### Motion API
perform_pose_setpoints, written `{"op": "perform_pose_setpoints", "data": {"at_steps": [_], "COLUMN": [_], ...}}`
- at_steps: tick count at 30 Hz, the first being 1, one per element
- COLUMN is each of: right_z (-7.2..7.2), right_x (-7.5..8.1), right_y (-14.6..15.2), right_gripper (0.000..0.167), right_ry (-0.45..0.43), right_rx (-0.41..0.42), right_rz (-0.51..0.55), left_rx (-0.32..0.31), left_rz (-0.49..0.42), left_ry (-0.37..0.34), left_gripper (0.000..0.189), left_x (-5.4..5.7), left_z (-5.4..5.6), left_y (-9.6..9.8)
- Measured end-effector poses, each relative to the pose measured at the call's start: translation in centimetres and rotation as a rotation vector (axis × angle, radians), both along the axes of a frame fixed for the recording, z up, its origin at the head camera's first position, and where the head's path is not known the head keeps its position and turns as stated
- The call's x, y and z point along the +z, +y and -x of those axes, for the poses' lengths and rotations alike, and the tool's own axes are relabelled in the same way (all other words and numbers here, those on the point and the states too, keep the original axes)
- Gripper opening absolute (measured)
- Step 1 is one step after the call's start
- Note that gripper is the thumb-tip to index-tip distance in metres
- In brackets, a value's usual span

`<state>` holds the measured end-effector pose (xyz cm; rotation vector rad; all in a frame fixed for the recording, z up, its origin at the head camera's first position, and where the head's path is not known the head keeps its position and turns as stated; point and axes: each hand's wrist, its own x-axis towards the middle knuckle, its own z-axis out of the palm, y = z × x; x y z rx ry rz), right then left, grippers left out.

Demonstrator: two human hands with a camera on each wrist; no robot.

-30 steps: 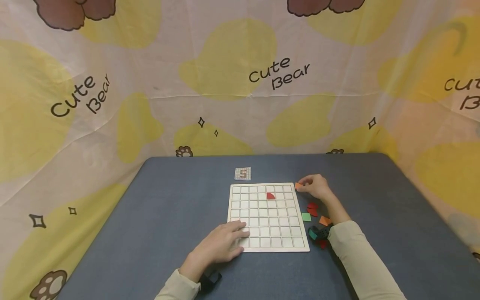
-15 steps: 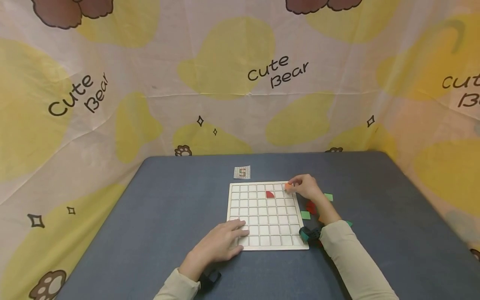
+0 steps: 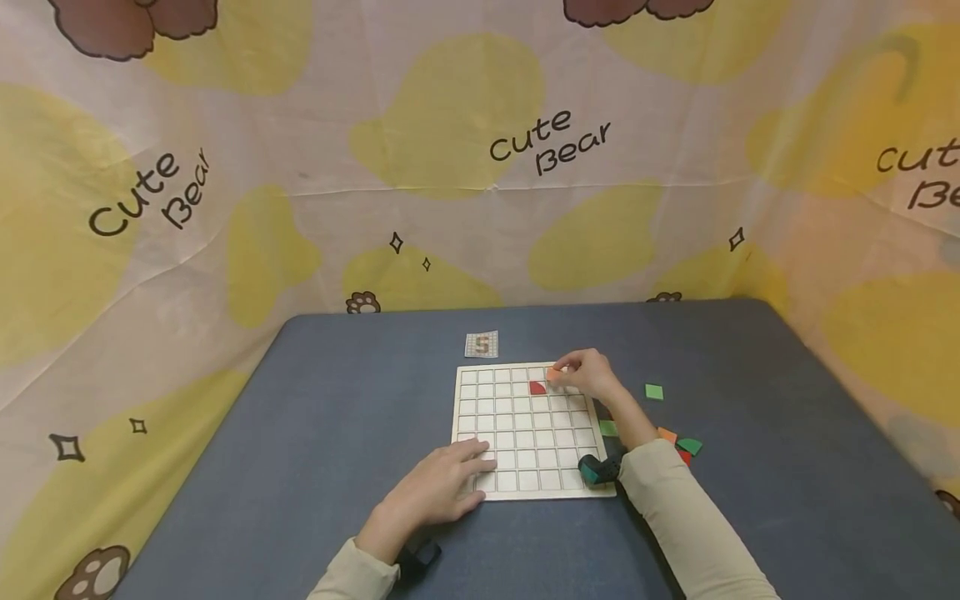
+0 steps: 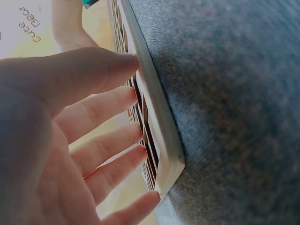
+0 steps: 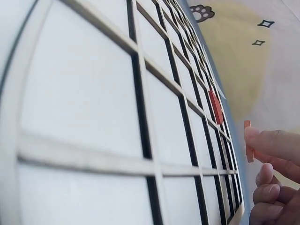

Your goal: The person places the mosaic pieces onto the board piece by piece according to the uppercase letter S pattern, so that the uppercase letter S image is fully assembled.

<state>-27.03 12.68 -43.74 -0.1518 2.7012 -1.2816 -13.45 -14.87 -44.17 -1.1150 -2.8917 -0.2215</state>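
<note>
A white grid board [image 3: 517, 433] with raised square cells lies on the table. My left hand [image 3: 442, 483] rests on its near left corner, fingers spread and fairly straight; in the left wrist view the fingertips [image 4: 136, 96] touch the board's edge. Between thumb and fingers my right hand [image 3: 592, 375] pinches an orange square tile [image 5: 249, 140], held just above the far rows of the board. Beside that tile, a red quarter-round tile [image 3: 537, 387] sits in a cell of the second row from the far edge.
Right of the board lie a light green tile [image 3: 654, 392], a dark green tile [image 3: 689, 447], an orange tile [image 3: 667, 434] and a red tile [image 3: 684, 457], partly behind the sleeve. A small pattern card [image 3: 482, 344] lies beyond the board. A printed cloth [image 3: 450, 167] hangs behind the table.
My right hand has carried the orange tile leftward from beyond the board's right edge to over its far rows. The left hand stays in place. Tiles at the right have come into view.
</note>
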Motion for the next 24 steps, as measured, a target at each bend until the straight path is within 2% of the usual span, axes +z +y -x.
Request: {"op": "perform_pose_setpoints", "data": {"at_steps": [24], "right_z": [-0.1], "right_x": [0.0], "right_y": [-2.8], "right_gripper": [0.027], "right_ry": [0.011], "right_rx": [0.038], "right_rz": [0.003], "left_rx": [-0.007], "left_rz": [-0.021], "left_ry": [-0.004], "left_gripper": [0.039], "left_x": [-0.1], "left_z": [0.1], "left_y": [-0.1]}}
